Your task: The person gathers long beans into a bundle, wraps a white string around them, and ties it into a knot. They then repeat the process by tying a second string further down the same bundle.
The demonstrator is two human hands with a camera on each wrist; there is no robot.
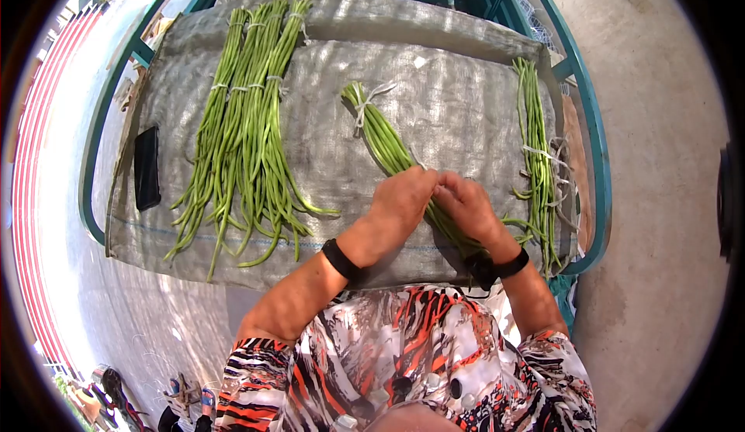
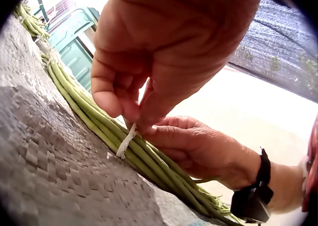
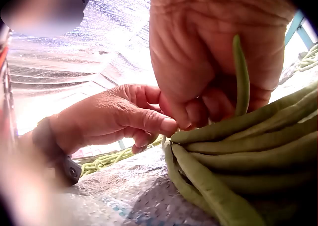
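Note:
A bundle of long green beans lies slantwise on the grey woven sheet, with a white strip knotted near its upper end. Both hands meet over the middle of this bundle. There a second white strip goes round the beans. My left hand pinches this strip between thumb and fingers. Close against it, my right hand also pinches at the strip, its fingertips low over the beans. The strip's ends are mostly hidden by the fingers.
Several tied bean bundles lie to the left, near a black phone. Another tied bundle is at the right, with loose white strips beside it. A teal metal rail surrounds the sheet.

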